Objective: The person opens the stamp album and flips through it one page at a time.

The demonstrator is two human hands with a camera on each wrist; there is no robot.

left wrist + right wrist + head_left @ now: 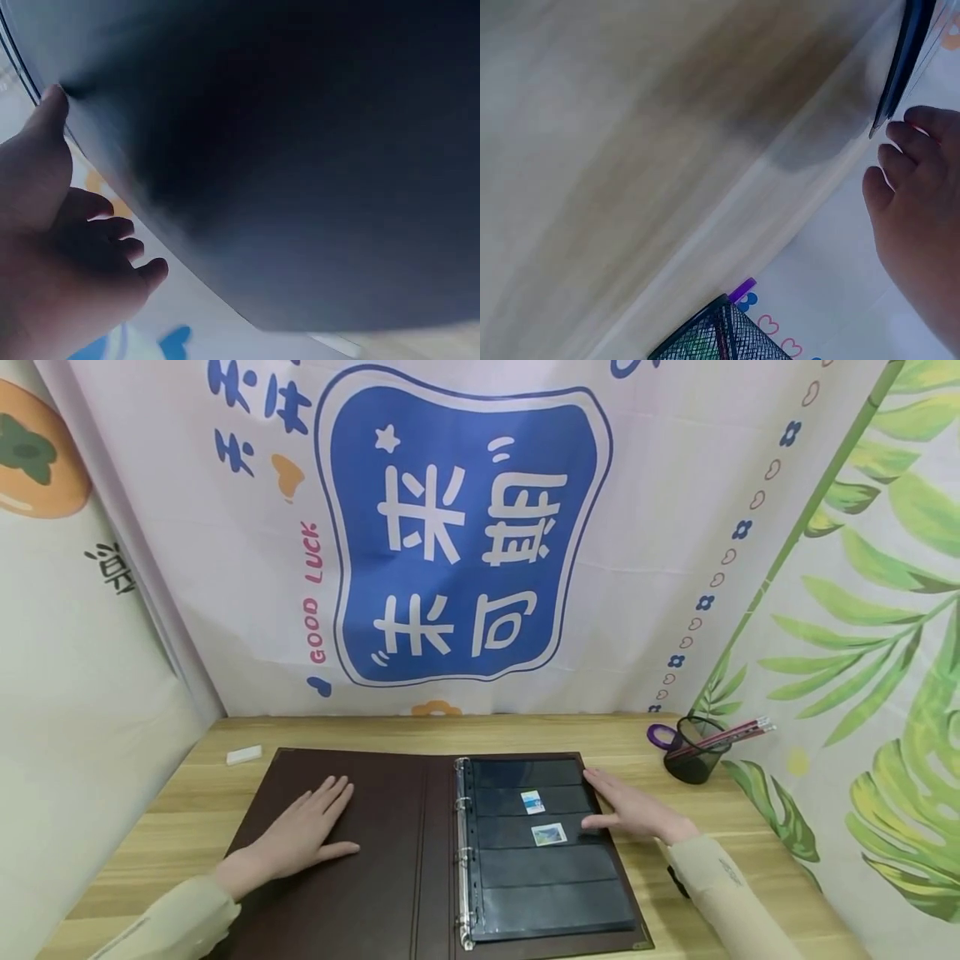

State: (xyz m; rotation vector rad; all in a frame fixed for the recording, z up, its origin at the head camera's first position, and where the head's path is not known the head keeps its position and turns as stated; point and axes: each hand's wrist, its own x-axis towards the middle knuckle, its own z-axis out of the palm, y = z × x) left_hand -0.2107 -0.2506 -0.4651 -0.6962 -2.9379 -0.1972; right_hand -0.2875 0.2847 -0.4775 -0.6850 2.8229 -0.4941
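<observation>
A dark brown stamp album [375,827] lies spread on the wooden table, its inner left cover bare. Metal rings [462,856] hold a black pocket page [551,868] on its right side. Two small stamps sit in that page: a blue and white one [532,802] and a green landscape one [549,834]. Over the left cover is my left hand [300,835], fingers straight and thumb spread; its wrist view shows the hand [67,255] holding nothing. My right hand [637,810] is at the page's right edge, with its thumb reaching over the page and its fingers extended.
A white eraser-like block [244,755] lies at the table's back left. At the back right stands a black mesh pen cup [693,764] with pencils [738,732], beside a purple tape roll [661,737]. Printed cloth [465,693] hangs behind the table.
</observation>
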